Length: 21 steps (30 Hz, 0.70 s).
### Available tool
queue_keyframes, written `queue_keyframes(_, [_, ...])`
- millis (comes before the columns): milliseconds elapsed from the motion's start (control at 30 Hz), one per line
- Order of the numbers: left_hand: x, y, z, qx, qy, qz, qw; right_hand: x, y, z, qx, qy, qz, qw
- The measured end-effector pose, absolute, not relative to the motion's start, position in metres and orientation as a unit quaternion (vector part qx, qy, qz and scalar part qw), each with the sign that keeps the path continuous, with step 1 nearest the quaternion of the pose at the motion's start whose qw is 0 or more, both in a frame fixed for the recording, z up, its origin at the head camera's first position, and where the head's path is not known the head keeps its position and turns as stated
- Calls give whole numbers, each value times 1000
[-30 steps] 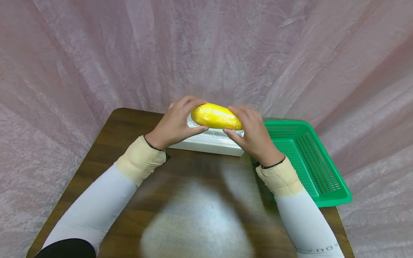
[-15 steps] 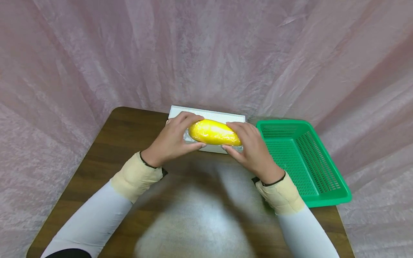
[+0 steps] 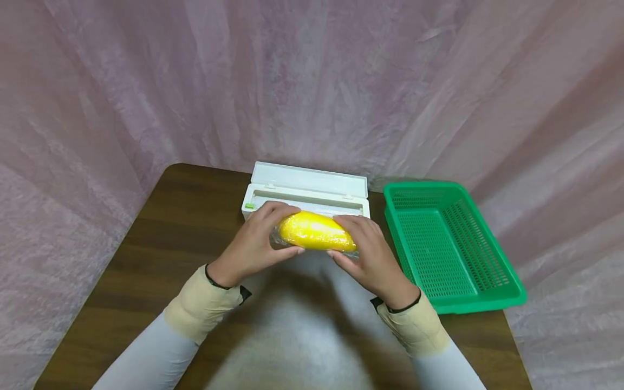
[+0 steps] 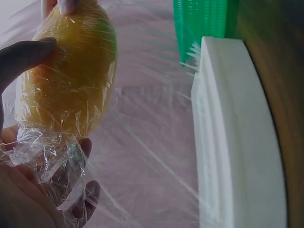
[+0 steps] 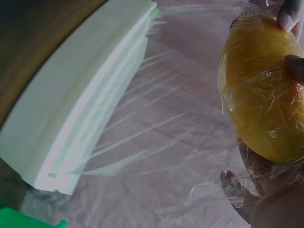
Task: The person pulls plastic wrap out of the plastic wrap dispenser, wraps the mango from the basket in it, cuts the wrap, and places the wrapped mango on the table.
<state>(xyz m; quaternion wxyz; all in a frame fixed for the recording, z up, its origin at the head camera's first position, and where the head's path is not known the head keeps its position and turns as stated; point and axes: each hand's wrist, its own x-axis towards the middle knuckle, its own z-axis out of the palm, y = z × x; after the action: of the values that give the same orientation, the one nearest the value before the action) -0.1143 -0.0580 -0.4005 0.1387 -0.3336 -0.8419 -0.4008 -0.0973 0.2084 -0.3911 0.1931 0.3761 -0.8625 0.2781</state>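
Observation:
A yellow mango (image 3: 317,231), wrapped in clear plastic film, is held crosswise over the table between both hands. My left hand (image 3: 260,238) grips its left end, thumb below and fingers above. My right hand (image 3: 368,252) grips the other end in the same way. Bunched film (image 4: 52,161) gathers round the end at my left palm. Stretched clear film (image 5: 137,123) runs from the mango to a white cling film dispenser (image 3: 305,192), which stands behind the hands with its lid (image 3: 309,179) raised. The hands overlap the dispenser's front edge in the head view.
A green plastic basket (image 3: 492,244) with slotted walls stands on the table's right side, close to the dispenser. The brown wooden table (image 3: 161,260) reaches a pink curtain (image 3: 312,81) at its back edge.
Both hands have brought the mango nearer to the body, away from the dispenser. The dispenser and its raised lid, largely hidden before, now show behind the hands.

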Motion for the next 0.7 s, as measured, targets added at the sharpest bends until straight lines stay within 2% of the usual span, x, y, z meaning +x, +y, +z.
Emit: queue_keyframes(700, [-74,-55,-470,-274,-865,-413,78,-67,209,-457,352,-873,316,119])
